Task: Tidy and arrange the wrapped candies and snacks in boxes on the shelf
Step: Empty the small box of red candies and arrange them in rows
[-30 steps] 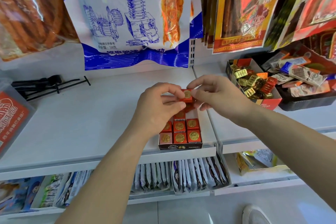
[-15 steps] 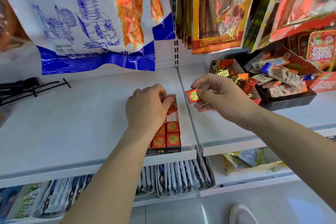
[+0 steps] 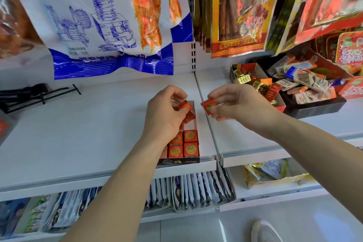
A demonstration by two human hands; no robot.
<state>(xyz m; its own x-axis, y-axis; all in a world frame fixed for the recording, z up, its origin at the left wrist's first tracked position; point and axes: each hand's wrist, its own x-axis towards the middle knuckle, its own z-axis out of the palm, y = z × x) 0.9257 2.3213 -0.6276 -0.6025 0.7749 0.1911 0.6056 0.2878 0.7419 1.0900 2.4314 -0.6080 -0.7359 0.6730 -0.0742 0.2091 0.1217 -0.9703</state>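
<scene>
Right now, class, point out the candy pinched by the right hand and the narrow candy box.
pinched candy (image 3: pixel 208 105): head view, gold-stamped face.
narrow candy box (image 3: pixel 182 161): head view, dark front wall.

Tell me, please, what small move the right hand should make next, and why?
Probably carry the red candy pinched in the right hand leftward into the box, behind the neat rows; that stretch looks unfilled, and the left hand grips a second candy there.
</scene>
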